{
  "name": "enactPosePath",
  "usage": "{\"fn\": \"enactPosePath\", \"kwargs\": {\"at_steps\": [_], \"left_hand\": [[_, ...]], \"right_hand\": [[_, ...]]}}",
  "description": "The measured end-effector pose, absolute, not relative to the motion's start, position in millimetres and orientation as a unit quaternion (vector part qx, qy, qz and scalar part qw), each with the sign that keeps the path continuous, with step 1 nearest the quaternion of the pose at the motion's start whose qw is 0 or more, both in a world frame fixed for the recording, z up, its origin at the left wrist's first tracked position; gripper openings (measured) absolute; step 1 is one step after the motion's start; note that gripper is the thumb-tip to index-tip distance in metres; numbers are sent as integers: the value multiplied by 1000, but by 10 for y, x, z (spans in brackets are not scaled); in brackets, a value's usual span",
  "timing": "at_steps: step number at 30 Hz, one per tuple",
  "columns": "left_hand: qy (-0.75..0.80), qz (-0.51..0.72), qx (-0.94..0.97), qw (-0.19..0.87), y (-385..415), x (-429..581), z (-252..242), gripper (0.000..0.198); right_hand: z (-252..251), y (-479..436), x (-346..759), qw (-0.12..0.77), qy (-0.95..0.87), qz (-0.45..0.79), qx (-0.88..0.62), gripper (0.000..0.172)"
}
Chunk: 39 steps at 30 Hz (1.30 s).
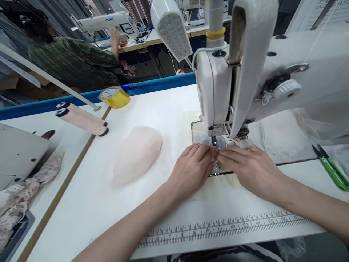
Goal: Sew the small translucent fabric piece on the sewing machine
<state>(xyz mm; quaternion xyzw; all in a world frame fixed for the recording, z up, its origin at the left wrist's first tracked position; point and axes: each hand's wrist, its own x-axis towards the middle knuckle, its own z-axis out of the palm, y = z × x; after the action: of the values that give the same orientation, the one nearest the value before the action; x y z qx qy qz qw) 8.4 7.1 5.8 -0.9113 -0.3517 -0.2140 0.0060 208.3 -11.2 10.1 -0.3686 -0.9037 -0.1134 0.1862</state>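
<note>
Work at the needle appears to be the step in hand: the left hand (192, 165) and the right hand (252, 169) meet at the presser foot (214, 141) of a white sewing machine (212, 87), probably guiding or lining up a small piece there. Both hands lie low, fingers bent and close together, fingertips nearly touching. They seem to pinch something thin, but the fingers cover it, so I cannot tell what it is or how firmly it is held. The next move would call for steady, even guiding from both sides, with fingertips clear of the needle.

One pale pink bra cup (139, 154) lies on the desk (89, 203), left of the left hand and well apart from it. Counting the rest: two pale pink cylinders (81, 122) with black ends, side by side; one yellow tape roll (120, 99) near them; one pair of green-handled thread snips (334, 169) at the far right; one printed ruler scale (218, 229) along the near edge. Lace fabric (29, 193) is bunched at the left, its pieces uncountable. Beyond the desk, one co-worker (71, 60) sits by a JUKI sewing machine (109, 22).
</note>
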Motion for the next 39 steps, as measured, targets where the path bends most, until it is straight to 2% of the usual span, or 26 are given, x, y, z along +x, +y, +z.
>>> {"fn": "enactPosePath", "kwargs": {"at_steps": [5,15,28,39], "left_hand": [[-344,-192,-919,12,114,48,58,30],[-344,-164,-914,139,14,121,16,42],[-349,-177,-912,118,5,115,14,42],[-352,-189,-910,110,16,86,-5,38]], "right_hand": [[104,-77,2073,162,-902,-133,-378,38],[62,-13,2089,106,-901,-153,-392,42],[56,-15,2082,113,-895,-165,-399,51],[39,1,2086,139,-886,-185,-400,44]]}}
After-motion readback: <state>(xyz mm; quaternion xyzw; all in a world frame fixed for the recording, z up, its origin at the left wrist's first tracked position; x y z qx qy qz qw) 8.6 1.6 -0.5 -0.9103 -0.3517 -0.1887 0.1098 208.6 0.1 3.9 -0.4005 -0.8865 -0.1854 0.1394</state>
